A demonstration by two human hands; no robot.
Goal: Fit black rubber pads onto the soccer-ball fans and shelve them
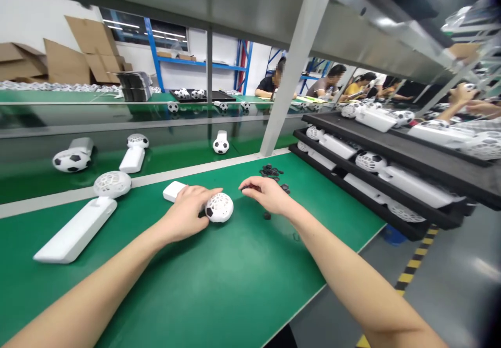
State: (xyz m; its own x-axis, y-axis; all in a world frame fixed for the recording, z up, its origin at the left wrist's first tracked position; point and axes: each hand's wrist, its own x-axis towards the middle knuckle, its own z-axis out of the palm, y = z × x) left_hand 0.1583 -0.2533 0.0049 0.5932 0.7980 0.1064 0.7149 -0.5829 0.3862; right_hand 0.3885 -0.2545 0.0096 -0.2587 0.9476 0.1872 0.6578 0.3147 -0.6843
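Observation:
My left hand (190,211) is wrapped round a white handheld unit whose round, openwork head (221,208) has black patches like a football. The unit's white handle (173,191) sticks out beyond the hand. To the right, my right hand (264,194) pinches a small black piece (246,188) between thumb and fingertips, apart from the head. Small black pieces (271,170) lie in a loose pile behind my right hand, and a single one (266,215) rests below it. Another white unit (76,230) lies at the left of the green table (219,285).
Black trays (415,152) stacked with white units stand at the right. A slanted grey post (295,66) rises behind the table. Beyond a pale edge strip, several units (221,144) lie on a green belt (180,155). Several people sit farther back.

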